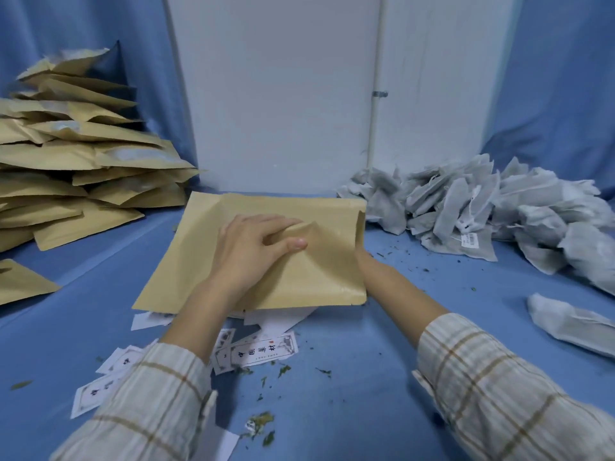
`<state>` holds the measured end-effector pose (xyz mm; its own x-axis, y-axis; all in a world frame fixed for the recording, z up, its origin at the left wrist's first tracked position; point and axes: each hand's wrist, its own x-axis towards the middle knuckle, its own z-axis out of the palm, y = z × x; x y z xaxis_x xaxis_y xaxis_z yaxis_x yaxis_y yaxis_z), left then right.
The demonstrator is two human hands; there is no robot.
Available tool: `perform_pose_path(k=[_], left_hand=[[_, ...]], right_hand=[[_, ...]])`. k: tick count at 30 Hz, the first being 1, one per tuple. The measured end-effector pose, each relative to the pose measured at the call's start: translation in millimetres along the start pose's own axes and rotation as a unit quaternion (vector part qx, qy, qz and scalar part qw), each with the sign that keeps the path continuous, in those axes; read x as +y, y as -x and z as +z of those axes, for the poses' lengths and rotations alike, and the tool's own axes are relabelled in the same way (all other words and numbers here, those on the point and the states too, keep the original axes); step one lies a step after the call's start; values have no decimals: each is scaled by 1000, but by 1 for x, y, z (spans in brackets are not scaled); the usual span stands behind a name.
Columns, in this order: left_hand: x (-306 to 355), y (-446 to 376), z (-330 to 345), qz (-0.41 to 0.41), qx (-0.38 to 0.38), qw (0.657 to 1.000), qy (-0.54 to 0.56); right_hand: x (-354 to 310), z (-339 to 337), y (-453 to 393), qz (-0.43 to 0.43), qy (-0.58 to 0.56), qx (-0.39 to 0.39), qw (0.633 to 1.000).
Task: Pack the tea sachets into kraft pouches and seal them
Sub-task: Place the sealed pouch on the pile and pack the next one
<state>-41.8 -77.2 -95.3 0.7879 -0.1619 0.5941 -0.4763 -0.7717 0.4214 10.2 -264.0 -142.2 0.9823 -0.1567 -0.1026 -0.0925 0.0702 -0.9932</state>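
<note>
Your left hand point(256, 242) sits on top of the kraft pouch point(199, 261) in the middle of the blue surface point(349, 377), fingers and thumb pinching up a fold of its upper sheet near the open right end. Your right hand is out of sight, forearm running into that open mouth at the pouch's right edge, so you can't tell whether those fingers are curled or straight. The pouch lies flat, its near edge overlapping a scatter of printed paper labels point(259, 351) just in front of you. To the right, close to the pouch mouth, the heap of grey tea sachets point(466, 207) spreads along the back of the surface, string tags showing on a few, and one more sachet point(565, 322) lies apart at the near right. On the left, a tall, untidy stack of kraft pouches point(66, 154) leans against the blue drape point(83, 24). Green leaf crumbs point(263, 424) dot the surface between your plaid sleeves point(499, 404).
</note>
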Motion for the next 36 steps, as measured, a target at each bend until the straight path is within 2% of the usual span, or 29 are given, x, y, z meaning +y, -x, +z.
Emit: perform_pose_path(k=[1, 2, 5, 8, 11, 15, 19, 21, 23, 29, 32, 34, 36], left_hand=[[7, -1, 6, 2, -9, 1000, 9], [15, -2, 14, 4, -17, 1000, 18], [38, -6, 39, 3, -25, 998, 59], [64, -9, 70, 11, -52, 994, 98], [90, -8, 100, -7, -95, 984, 148], [112, -4, 127, -10, -139, 976, 167], [121, -4, 144, -16, -146, 977, 152], [123, -5, 149, -22, -149, 977, 149], [122, -6, 152, -26, -156, 976, 151], [117, -7, 156, -41, -160, 975, 147], [116, -7, 157, -48, -148, 975, 156], [114, -8, 158, -56, -142, 976, 158], [114, -8, 157, -63, -137, 975, 160]], right_hand=[[-12, 11, 1, -50, 146, 28, 988], [-22, -5, 10, -89, 245, 39, 965], [-35, -53, 23, -98, 229, 38, 968], [-32, -103, 42, -184, 332, 57, 923], [-24, -150, 58, -191, 351, 82, 913], [-27, -205, 67, -138, 526, 105, 832], [-28, -254, 69, 2, 692, 74, 718], [-19, -265, 71, 38, 713, 62, 698], [-10, -270, 71, 8, 703, 73, 708], [-21, -270, 62, -162, 511, 194, 821], [-18, -263, 61, -224, 285, 237, 901], [-14, -257, 61, -210, 112, 218, 947], [-12, -252, 61, -164, -16, 193, 967]])
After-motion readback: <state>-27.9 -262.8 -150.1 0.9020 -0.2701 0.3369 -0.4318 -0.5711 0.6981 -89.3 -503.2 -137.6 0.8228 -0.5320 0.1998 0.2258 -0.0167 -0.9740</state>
